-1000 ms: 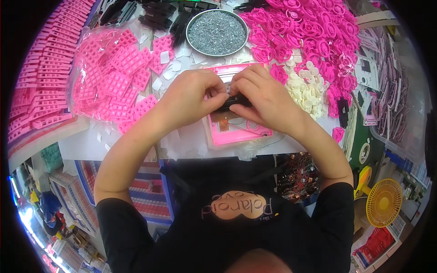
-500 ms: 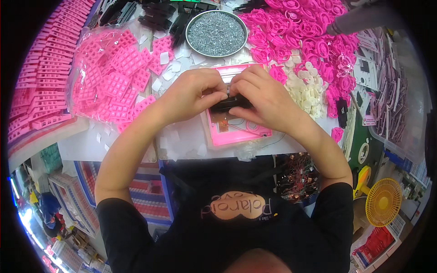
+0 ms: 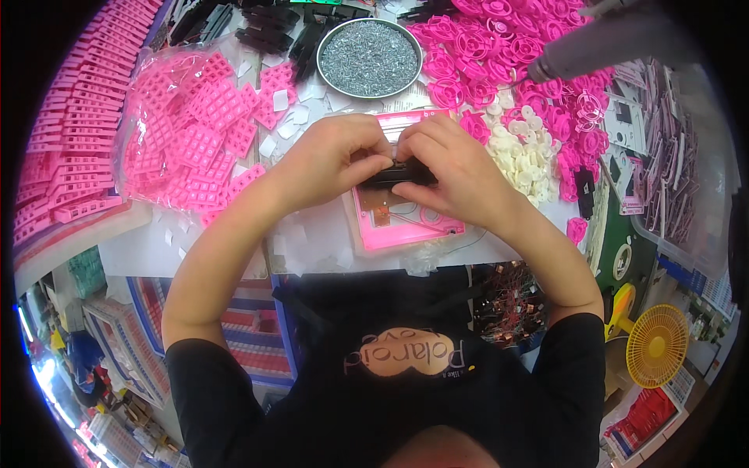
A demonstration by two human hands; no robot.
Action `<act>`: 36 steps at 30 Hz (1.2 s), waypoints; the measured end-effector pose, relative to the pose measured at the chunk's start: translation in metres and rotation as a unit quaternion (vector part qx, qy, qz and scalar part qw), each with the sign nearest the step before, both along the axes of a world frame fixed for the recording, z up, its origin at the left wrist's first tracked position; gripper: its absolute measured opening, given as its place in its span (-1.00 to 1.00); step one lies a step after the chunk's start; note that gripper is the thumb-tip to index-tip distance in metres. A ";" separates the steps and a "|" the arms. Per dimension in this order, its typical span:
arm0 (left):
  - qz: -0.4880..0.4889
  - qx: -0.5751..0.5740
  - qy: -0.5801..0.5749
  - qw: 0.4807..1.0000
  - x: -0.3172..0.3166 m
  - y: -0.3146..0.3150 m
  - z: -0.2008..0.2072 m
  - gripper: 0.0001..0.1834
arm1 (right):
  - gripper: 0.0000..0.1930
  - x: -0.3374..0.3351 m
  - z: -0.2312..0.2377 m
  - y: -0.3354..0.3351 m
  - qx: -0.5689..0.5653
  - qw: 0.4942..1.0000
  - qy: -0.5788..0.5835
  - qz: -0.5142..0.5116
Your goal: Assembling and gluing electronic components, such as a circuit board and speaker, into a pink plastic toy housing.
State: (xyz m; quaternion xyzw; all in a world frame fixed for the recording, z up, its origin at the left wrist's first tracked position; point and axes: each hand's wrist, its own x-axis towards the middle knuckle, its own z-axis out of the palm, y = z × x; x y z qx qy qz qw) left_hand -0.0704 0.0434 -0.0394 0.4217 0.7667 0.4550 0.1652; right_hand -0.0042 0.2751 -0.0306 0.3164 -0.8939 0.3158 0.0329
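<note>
A pink plastic case (image 3: pixel 373 239) lies open in front of me on the table, with wires and a small copper-coloured board inside its near half. Across its middle sits a black plastic part (image 3: pixel 381 179), partly covered by my fingers. My left hand (image 3: pixel 343 154) has thumb and forefinger pinched together at the part's upper edge; what lies between them is too small to name. My right hand (image 3: pixel 452 160) is closed on the right end of the black part, thumb below and fingers bent over the top.
Beyond the case stands a round bowl of small screws (image 3: pixel 370 58). Bagged pink keypads (image 3: pixel 195 125) lie left, beside stacked pink parts (image 3: pixel 78 125). Pink ring pieces (image 3: pixel 499 39) and cream discs (image 3: pixel 521 148) are heaped right. A grey tool (image 3: pixel 585 51) hangs above them.
The hanging grey tool has swung left and nearer to me. Both hands stay almost in place at the black part, with only slight finger movement.
</note>
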 end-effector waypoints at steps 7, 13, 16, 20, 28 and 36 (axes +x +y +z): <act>0.101 -0.074 -0.166 0.978 0.001 0.008 0.006 -0.83 | -0.65 0.009 0.012 -0.010 0.063 0.991 0.120 -0.012; 0.059 -0.118 -0.120 0.984 -0.004 0.014 0.014 -0.82 | -0.72 0.019 0.011 -0.016 0.076 0.983 0.161 -0.046; 0.056 -0.127 -0.122 0.983 -0.004 0.017 0.017 -0.83 | -0.74 0.022 0.007 -0.015 0.075 0.980 0.175 -0.055; 0.055 -0.128 -0.153 0.978 -0.009 0.017 0.010 -0.83 | -0.75 0.025 0.021 -0.020 0.151 0.980 0.117 -0.057; 0.036 -0.184 -0.200 0.962 -0.016 0.023 0.022 -0.83 | -0.80 0.015 0.028 -0.010 0.075 0.995 0.028 -0.051; 0.016 -0.166 -0.137 0.976 -0.017 0.027 0.021 -0.84 | -0.65 0.037 0.030 -0.028 0.275 0.951 0.125 -0.062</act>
